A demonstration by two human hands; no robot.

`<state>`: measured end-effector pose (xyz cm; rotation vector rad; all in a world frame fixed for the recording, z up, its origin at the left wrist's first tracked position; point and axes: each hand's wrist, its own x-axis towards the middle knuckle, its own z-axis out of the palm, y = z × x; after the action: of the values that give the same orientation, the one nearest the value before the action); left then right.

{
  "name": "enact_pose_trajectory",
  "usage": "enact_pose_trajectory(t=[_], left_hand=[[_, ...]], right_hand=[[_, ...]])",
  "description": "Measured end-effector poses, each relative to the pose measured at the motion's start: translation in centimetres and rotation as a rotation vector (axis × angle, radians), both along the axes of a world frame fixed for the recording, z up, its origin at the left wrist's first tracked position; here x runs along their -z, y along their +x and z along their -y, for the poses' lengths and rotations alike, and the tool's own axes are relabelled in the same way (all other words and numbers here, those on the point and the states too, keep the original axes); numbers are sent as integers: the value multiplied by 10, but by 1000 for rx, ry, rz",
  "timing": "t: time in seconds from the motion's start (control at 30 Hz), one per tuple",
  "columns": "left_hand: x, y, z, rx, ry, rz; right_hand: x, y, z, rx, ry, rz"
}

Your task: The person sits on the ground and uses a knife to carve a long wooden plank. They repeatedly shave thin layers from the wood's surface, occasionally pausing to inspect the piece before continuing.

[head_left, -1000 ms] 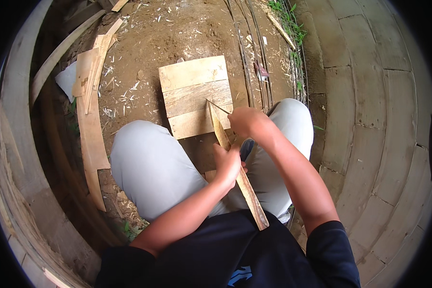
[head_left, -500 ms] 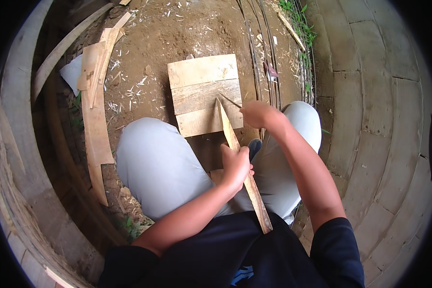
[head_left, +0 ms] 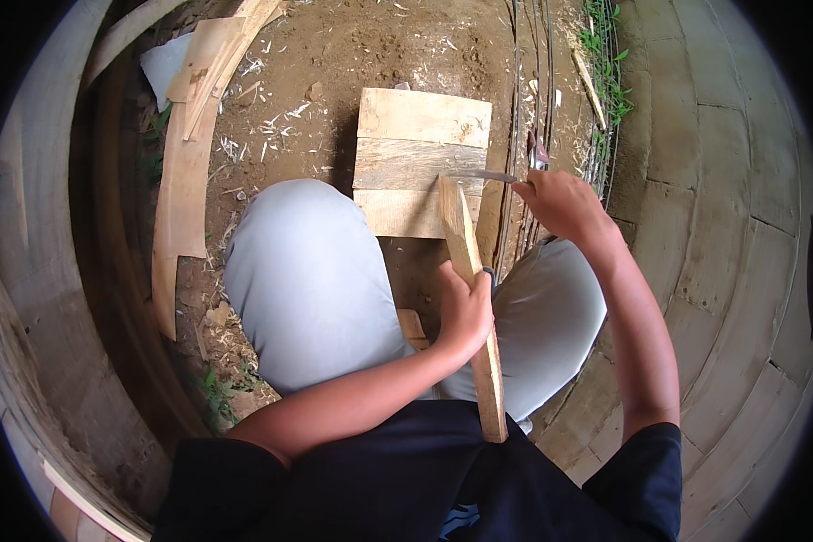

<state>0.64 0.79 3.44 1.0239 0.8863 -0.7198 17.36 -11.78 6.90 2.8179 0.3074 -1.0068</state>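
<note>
My left hand [head_left: 466, 314] is wrapped round a long wooden stick [head_left: 490, 384] at about its middle. The stick's lower end rests against my black shirt, and its narrowed tip points away from me over a small stool-like stand of planks [head_left: 415, 164]. In my closed right hand [head_left: 565, 206] is a knife [head_left: 484, 174], its thin blade pointing left across the stand's right edge, close to the stick's tip. Whether blade and wood touch I cannot tell. The knife's handle is hidden in my fist.
My knees in grey trousers [head_left: 312, 280] flank the stick. Wood offcuts [head_left: 185, 199] lie on the dirt at left, with pale shavings scattered about. Dark rods [head_left: 516, 99] run along the ground at right, beside green weeds [head_left: 610, 54] and a block-paved surface [head_left: 696, 208].
My right hand has moved right with the knife, and its blade now lies more level. The stick's tip has swung to stand more upright. The whole view has also shifted.
</note>
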Motion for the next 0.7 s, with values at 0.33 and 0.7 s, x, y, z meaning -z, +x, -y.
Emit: enact_pose_trajectory(t=[0.33,0.7], left_hand=[[15,-12,10,38,119,159],[12,-13,7,159,274,249]], right_hand=[[14,10,13,-653,-119,40],[30,12,1,-424,-100,-14]])
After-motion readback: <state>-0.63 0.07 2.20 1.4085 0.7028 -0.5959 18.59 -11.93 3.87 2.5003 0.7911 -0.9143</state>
